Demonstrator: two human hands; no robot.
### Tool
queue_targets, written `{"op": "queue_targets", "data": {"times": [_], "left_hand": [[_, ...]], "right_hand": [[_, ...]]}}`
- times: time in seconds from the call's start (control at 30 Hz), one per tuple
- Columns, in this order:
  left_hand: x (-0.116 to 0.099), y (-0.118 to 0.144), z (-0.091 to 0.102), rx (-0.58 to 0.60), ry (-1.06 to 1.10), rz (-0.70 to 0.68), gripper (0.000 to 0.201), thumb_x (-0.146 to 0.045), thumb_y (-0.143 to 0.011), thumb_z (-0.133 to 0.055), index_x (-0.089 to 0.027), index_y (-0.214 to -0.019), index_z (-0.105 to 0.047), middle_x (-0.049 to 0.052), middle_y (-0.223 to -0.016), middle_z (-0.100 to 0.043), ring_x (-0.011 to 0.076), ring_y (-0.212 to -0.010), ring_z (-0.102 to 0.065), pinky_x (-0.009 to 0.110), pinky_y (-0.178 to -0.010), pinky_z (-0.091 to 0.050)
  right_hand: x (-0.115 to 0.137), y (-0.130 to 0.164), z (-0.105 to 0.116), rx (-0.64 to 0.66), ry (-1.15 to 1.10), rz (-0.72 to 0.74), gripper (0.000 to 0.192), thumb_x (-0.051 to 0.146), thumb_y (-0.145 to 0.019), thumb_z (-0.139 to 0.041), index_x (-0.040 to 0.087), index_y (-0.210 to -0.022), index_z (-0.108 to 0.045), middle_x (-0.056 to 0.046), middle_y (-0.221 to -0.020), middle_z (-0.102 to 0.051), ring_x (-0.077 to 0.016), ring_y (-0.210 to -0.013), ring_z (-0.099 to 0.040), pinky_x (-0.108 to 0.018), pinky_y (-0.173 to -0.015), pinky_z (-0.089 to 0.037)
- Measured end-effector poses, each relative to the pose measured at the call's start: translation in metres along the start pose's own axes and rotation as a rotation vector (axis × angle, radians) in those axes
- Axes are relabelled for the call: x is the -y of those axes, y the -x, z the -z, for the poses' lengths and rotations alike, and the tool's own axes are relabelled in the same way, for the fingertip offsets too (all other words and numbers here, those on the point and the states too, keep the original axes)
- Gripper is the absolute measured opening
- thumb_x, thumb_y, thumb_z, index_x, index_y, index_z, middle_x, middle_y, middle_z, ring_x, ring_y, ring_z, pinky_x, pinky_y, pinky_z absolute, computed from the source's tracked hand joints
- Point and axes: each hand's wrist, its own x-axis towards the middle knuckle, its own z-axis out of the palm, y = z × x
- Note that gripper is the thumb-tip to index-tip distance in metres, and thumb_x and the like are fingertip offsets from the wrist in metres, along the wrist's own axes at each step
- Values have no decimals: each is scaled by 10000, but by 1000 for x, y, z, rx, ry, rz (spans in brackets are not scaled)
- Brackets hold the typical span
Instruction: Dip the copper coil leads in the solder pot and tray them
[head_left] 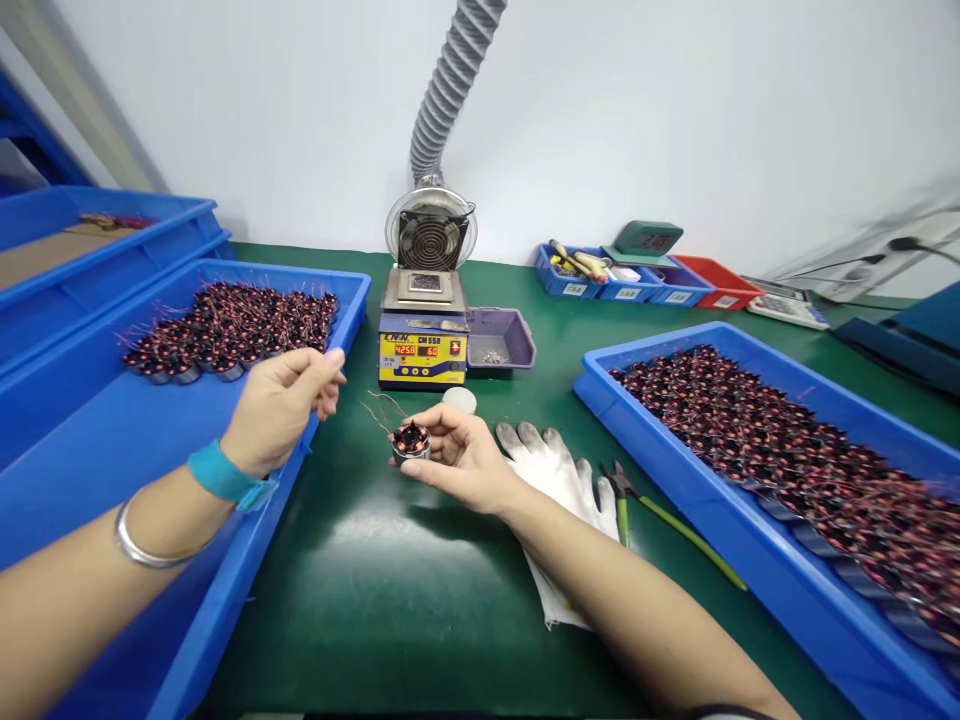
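Small wound coil (411,440), dark with red-copper windings and a metal base, sits above the green mat (390,600), pinched at its base between thumb and fingertips of the right hand (461,455); thin wire leads stick up and left from its top. Left hand (281,405) held higher and just to the left, over the near edge of the left blue tray (90,450), fingers curled together with thumb against them; whether a wire is pinched there, cannot tell. Teal wristband and metal bangle on the left forearm. Left tray carries a cluster of similar coils (229,330) at its far end. White work glove (559,475) lies flat under the right wrist, green-handled cutters (637,505) just beside it. Behind the coil: a white round disc (459,400), a yellow-fronted solder pot (424,335) with red digits, a small purple dish (499,340) touching its right side, fan and grey duct hose (450,90) behind. Right blue tray (750,560) is heaped with coils.
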Motion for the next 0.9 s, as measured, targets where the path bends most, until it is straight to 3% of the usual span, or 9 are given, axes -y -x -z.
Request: {"op": "queue_targets", "data": {"times": [0.1, 0.17, 0.23, 0.4, 0.47, 0.6, 0.67, 0.77, 0.9], "left_hand": [[-4, 5, -1, 359, -165, 50, 352, -472, -726, -593, -160, -577, -529, -25, -480, -485, 75, -424, -426, 195, -412, -328], [-10, 8, -2, 473, -241, 36, 369, -425, -715, -628, -160, -509, -475, -38, -436, -433, 58, -398, -375, 187, -399, -296], [-17, 7, 0, 417, -220, 27, 393, -394, -721, -632, -163, -475, -431, -44, -416, -397, 51, -384, -341, 185, -383, -266], [-20, -3, 4, 31, 5, -2, 378, -433, -720, -617, -176, -515, -430, -55, -430, -382, 60, -392, -359, 182, -385, -280], [-11, -1, -2, 106, -73, 113, 375, -464, -706, -613, -174, -533, -452, -51, -440, -412, 65, -392, -388, 185, -395, -304], [15, 9, -17, 547, -352, 316, 402, -538, -629, -641, -168, -579, -491, -28, -490, -510, 103, -433, -483, 214, -440, -360], [26, 9, -20, 694, -448, 378, 425, -564, -570, -666, -171, -613, -510, -23, -500, -531, 127, -454, -507, 231, -455, -377], [36, 4, -18, 741, -536, 435, 452, -590, -537, -664, -175, -638, -514, -10, -515, -555, 148, -483, -527, 244, -468, -385], [39, -3, -15, 676, -599, 434, 430, -590, -568, -628, -180, -638, -515, -6, -522, -563, 144, -489, -520, 233, -453, -361]], "right_hand": [[-1, 0, 0, 0, 7, -3, 413, 298, -592, -793, 178, -899, -544, -19, -871, -645, -126, -763, -656, -318, -820, -524], [-1, 1, -1, 4, 4, -12, 400, 293, -596, -790, 178, -894, -550, -15, -861, -647, -122, -762, -652, -309, -805, -529], [0, 1, 0, 6, -3, -20, 385, 281, -596, -790, 181, -886, -557, -10, -841, -648, -120, -753, -649, -301, -783, -536], [10, -6, 12, -58, 1, -15, 397, 288, -560, -806, 185, -871, -582, -15, -825, -658, -132, -723, -643, -307, -724, -548], [22, -19, 23, -124, 28, 12, 416, 322, -541, -811, 184, -867, -593, -12, -811, -662, -133, -686, -639, -306, -694, -543], [59, -67, 52, -273, 218, 91, 341, 354, -562, -773, 157, -792, -618, 4, -707, -635, -85, -568, -574, -221, -579, -490], [79, -99, 65, -364, 365, 102, 250, 351, -635, -706, 136, -688, -589, 12, -601, -583, -51, -471, -486, -176, -467, -404], [99, -147, 79, -532, 603, 71, 261, 337, -731, -588, 140, -581, -506, 33, -475, -469, -36, -384, -345, -177, -382, -268], [106, -194, 90, -625, 895, 42, 248, 331, -732, -553, 153, -578, -477, 28, -479, -431, -61, -433, -364, -198, -429, -304]]}}
